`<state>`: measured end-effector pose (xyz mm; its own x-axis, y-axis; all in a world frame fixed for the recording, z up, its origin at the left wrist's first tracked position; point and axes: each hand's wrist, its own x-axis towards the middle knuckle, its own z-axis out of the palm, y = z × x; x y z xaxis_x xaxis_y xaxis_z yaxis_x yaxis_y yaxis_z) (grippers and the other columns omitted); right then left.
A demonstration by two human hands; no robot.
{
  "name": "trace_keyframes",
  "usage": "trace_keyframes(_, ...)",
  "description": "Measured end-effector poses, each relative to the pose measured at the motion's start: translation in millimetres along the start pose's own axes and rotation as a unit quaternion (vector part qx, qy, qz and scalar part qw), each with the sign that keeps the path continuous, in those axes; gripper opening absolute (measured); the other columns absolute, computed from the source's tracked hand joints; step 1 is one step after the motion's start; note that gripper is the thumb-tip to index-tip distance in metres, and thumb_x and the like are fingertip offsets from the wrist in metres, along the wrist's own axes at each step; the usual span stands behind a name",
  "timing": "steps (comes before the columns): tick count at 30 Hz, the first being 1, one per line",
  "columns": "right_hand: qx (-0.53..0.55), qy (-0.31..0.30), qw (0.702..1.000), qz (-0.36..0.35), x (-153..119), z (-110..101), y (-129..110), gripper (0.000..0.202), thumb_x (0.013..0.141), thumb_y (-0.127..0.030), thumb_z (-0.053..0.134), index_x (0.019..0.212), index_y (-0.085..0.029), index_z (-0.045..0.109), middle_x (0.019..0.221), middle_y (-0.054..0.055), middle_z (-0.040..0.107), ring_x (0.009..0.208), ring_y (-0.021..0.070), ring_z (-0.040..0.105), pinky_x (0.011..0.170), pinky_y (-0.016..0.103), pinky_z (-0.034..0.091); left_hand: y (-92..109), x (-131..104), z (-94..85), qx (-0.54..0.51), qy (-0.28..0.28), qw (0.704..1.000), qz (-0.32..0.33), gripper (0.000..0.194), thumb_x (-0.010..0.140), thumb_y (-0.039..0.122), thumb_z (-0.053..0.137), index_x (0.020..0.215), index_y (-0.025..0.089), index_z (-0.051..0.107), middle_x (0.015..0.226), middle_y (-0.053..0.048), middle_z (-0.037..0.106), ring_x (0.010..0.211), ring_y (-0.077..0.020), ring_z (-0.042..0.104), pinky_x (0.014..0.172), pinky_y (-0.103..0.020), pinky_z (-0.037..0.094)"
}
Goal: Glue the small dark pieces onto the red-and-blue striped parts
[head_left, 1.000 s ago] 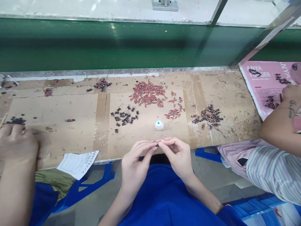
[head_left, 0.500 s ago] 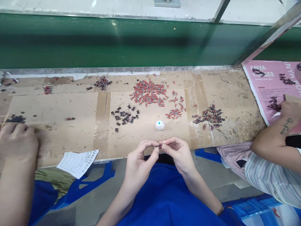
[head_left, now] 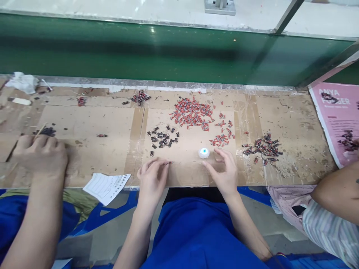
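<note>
My left hand (head_left: 153, 173) pinches a small red and black part (head_left: 169, 162) just above the cardboard, near the front edge. To its right, my right hand (head_left: 223, 170) is open, thumb and forefinger apart, beside a small round white container (head_left: 203, 152) with a blue spot on top. Beyond my hands lies a large pile of small red parts (head_left: 192, 113), with a looser group of red parts (head_left: 220, 140) at its right. Small black pieces (head_left: 163, 139) are scattered ahead of my left hand. A pile of black and red parts (head_left: 266, 145) lies farther right.
At the left, a co-worker's hand (head_left: 42, 155) rests near dark pieces (head_left: 48, 131). A paper sheet (head_left: 106, 187) overhangs the table's front edge. Another person's arm (head_left: 339, 190) is at the right, near a pink poster (head_left: 332, 127). A green panel (head_left: 126, 50) borders the back.
My hands have separated: the left moved left with a small part, while the right opened and moved toward the white container. The camera view has shifted left.
</note>
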<state>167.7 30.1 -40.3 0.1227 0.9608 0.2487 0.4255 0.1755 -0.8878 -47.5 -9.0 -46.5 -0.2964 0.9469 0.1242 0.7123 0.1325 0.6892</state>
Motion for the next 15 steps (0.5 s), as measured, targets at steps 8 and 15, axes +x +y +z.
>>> trace_keyframes(8,-0.064,-0.068,0.994,-0.054,13,15,18,0.027,0.081,-0.036,0.074,0.105,-0.024,0.068,0.105,0.01,0.071,0.104,0.0287,0.061,0.091,0.05,0.053,-28,28,-24.0,0.009,0.04,0.999,-0.014,0.021,0.087,0.04,0.059,0.091,0.024,0.072,0.096,-0.008,0.07,0.098,-0.0273,0.062,0.091,-0.044,0.047)
trace_keyframes(15,0.05,-0.062,0.996,0.046,6,8,17,0.026,0.081,-0.035,0.074,0.101,-0.023,0.061,0.111,0.01,0.074,0.104,0.0263,0.068,0.091,0.046,0.055,-86,103,-64.1,0.125,0.153,0.976,-0.089,0.024,0.084,0.022,0.049,0.096,0.017,0.069,0.12,-0.012,0.065,0.122,-0.0334,0.053,0.103,-0.056,0.037)
